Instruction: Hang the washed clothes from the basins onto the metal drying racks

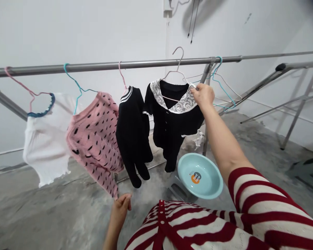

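Observation:
My right hand (205,95) pinches a black blouse (169,123) at its white lace collar, by the shoulder on the right. The blouse is on a pale pink hanger (179,66) whose hook tip shows above the metal rail (151,63). Low on the left, my left hand (122,205) has its fingers curled, with nothing visible in them. It appears close to the sleeve end of a pink sweater (96,133) with black marks; whether they touch is unclear. Between sweater and blouse hangs a black garment (133,132) with a white-striped neckline.
A white top (47,139) with a blue neckline hangs at the far left. Bare hangers, one of them turquoise (225,90), hang right of the blouse. Below stands a light blue basin (211,178) on a grey stool (176,189). Slanted rack legs (299,107) stand at right.

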### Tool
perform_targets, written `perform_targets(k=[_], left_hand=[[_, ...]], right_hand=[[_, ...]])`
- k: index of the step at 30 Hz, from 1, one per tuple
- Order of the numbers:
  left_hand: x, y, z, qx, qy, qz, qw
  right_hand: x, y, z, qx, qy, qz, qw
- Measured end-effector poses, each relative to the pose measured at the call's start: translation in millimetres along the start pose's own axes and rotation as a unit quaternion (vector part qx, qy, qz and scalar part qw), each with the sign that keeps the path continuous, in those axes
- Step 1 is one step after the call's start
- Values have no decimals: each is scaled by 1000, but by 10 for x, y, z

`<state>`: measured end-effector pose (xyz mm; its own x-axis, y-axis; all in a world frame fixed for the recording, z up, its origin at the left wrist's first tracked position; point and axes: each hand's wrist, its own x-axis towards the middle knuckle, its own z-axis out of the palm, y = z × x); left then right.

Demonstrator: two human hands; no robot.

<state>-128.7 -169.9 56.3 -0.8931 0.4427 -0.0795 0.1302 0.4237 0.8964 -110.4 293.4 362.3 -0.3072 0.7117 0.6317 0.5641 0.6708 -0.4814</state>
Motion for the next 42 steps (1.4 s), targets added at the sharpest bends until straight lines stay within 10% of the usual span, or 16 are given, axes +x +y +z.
perform_targets(k=[13, 19, 26, 33, 42], left_hand=[[92, -244, 3, -18, -7, -48, 999], [197, -174, 172, -24, -47, -37, 998], [310, -86, 362, 4, -116, -32, 993], [310, -42, 458, 22, -167, -32, 985], [339, 832, -317, 13, -206, 114, 972]], right_hand=[[-286, 61, 420, 40, -76, -55, 995], [-961, 530, 622, 145, -41, -30, 988], [-1816, 1008, 916, 117, -132, 103, 979], [-2333, 1356, 912, 14, -258, 98, 961], [-3916, 1422, 986, -70, -512, 84, 852]])
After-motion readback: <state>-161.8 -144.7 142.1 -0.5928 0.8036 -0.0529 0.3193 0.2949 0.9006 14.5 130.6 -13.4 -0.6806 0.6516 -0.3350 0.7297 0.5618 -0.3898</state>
